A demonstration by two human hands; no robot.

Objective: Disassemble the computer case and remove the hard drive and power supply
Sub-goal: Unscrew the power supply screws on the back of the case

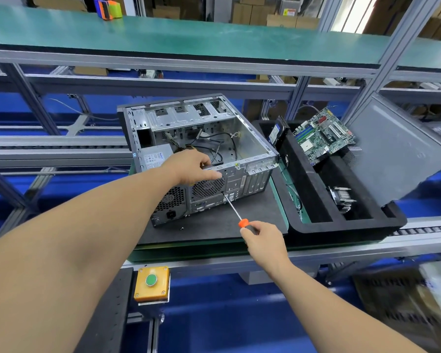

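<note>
An open grey computer case point(250, 146) lies on its side on a dark mat point(214, 225). The power supply point(154, 156) sits inside at its near left corner, with loose cables point(222, 146) beside it. My left hand point(191, 166) grips the case's top rear edge, thumb inside and fingers over the rear panel. My right hand point(262, 238) holds an orange-handled screwdriver point(233, 207), its tip touching the rear panel beside the fan grille point(208, 187). A hard drive point(275, 133) stands in the black foam tray.
The black foam tray point(341, 225) to the right holds a motherboard point(321, 136) and a heatsink point(340, 200). The grey side panel point(392, 149) leans behind it. A small screw point(181, 228) lies on the mat. A yellow box with a green button point(152, 282) sits near me.
</note>
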